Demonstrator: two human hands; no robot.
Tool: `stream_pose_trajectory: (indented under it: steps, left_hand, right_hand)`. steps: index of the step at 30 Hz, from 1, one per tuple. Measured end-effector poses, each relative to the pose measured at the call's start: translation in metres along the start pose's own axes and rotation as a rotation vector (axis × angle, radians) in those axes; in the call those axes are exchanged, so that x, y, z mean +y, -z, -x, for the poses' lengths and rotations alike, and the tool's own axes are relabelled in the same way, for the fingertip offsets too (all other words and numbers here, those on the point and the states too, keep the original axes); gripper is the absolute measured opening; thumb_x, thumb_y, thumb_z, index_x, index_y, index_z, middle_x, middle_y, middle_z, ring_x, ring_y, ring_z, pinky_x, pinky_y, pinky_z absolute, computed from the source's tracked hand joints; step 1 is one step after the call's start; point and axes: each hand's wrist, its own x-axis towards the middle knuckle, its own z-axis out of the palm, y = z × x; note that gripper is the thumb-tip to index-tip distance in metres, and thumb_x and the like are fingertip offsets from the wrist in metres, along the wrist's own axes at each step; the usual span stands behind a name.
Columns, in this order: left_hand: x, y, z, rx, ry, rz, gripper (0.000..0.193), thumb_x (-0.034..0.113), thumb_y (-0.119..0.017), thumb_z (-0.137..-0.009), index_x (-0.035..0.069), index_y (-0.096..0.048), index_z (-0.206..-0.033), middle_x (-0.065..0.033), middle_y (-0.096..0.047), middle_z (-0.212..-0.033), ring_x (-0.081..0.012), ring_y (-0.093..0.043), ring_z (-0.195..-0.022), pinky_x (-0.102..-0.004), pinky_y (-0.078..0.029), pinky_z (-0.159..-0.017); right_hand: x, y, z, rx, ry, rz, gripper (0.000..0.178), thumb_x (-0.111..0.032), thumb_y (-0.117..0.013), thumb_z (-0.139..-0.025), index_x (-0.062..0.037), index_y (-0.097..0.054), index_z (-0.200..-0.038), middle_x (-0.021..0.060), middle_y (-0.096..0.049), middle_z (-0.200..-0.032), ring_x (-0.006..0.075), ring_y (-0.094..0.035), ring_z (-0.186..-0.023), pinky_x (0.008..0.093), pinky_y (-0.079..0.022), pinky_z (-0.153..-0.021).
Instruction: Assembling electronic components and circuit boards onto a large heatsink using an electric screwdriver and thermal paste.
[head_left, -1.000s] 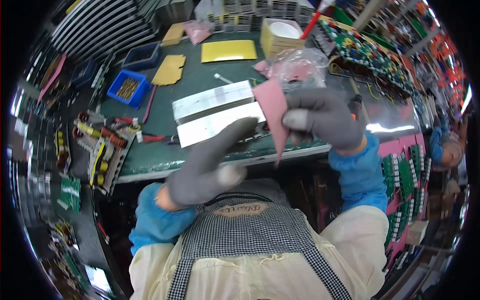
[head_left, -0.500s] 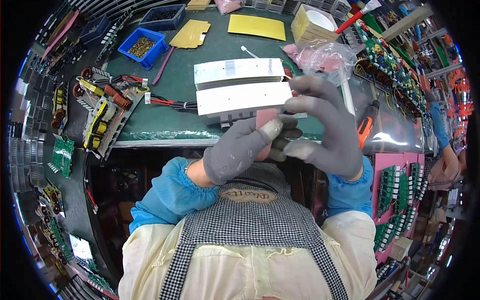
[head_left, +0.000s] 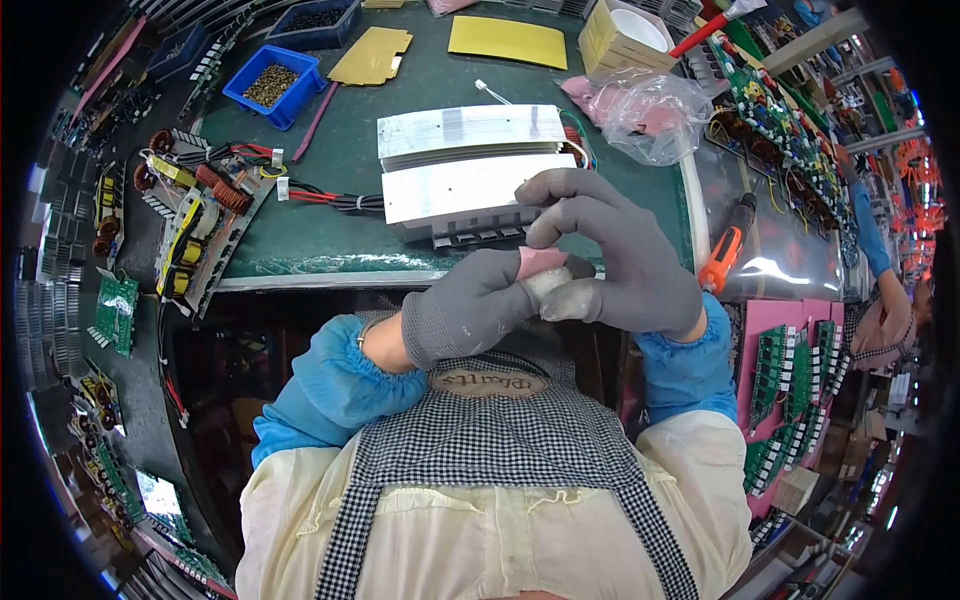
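"One matt pink sheet piece point(head_left: 541, 260), mostly hidden, pinched between thumb and fingers of the knit-gloved left hand point(head_left: 470, 308)!"

"And the right hand point(head_left: 630, 262)?"

"Curled alongside, fingers arched apart from the thumb; can't tell if it touches the pink."

"Where's that?"

"Right by the bench's point(head_left: 330, 240) near edge, before a flat-faced, pale metal block point(head_left: 480, 185)."

"Containers?"

"Blue plastic bin point(head_left: 290, 108), heaped with brassy bits point(head_left: 270, 87)!"
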Motion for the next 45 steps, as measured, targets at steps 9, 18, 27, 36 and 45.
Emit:
stream_pose_trajectory:
  steps: [9,18,27,36,45]
  left_hand:
    - [0.005,0.001,0.000,-0.043,0.280,0.216,0.034,0.020,-0.055,-0.102,0.001,-0.060,-0.129,-0.0078,-0.069,-0.109,-0.0125,-0.065,-0.094,-0.0284,-0.053,-0.083]
    - [0.007,0.015,0.035,0.206,0.409,0.190,0.032,0.020,-0.060,-0.100,-0.003,-0.063,-0.123,-0.0084,-0.071,-0.108,-0.0105,-0.066,-0.088,-0.0236,-0.053,-0.075]
    - [-0.012,0.011,0.068,0.700,0.201,-0.158,0.022,0.019,-0.065,-0.097,0.001,-0.071,-0.109,-0.0058,-0.072,-0.089,-0.0096,-0.062,-0.075,-0.0252,-0.051,-0.067]
    - [-0.048,0.014,0.038,1.208,-0.417,-0.985,0.018,0.007,-0.082,-0.079,0.008,-0.070,-0.093,-0.0104,-0.050,-0.112,-0.0200,-0.059,-0.091,-0.0293,-0.051,-0.072]
    - [-0.051,0.015,0.026,1.232,-0.365,-1.120,0.031,0.015,-0.088,-0.075,0.009,-0.057,-0.079,-0.0124,-0.044,-0.115,-0.0218,-0.052,-0.097,-0.0325,-0.051,-0.076]
  right_hand:
    - [-0.014,-0.002,-0.001,0.087,0.220,0.426,0.024,-0.025,-0.076,-0.079,-0.0061,-0.068,-0.092,0.0126,-0.064,-0.113,0.0321,-0.061,-0.105,0.0414,-0.050,-0.088]
    - [0.003,-0.005,0.021,0.490,0.011,0.273,0.020,-0.017,-0.071,-0.088,0.0017,-0.065,-0.091,0.0133,-0.065,-0.103,0.0288,-0.063,-0.093,0.0369,-0.051,-0.082]
    - [0.022,-0.040,0.035,0.470,0.038,0.258,0.020,-0.021,-0.072,-0.087,-0.0013,-0.065,-0.086,0.0116,-0.063,-0.098,0.0283,-0.061,-0.089,0.0386,-0.051,-0.078]
    - [0.050,-0.076,0.018,0.784,0.127,0.747,0.020,-0.022,-0.078,-0.080,-0.0071,-0.065,-0.081,0.0084,-0.060,-0.104,0.0290,-0.058,-0.099,0.0415,-0.050,-0.082]
    - [0.064,-0.069,0.021,0.799,0.098,0.825,0.020,-0.023,-0.077,-0.083,-0.0091,-0.063,-0.082,0.0075,-0.058,-0.110,0.0286,-0.057,-0.106,0.0413,-0.049,-0.086]
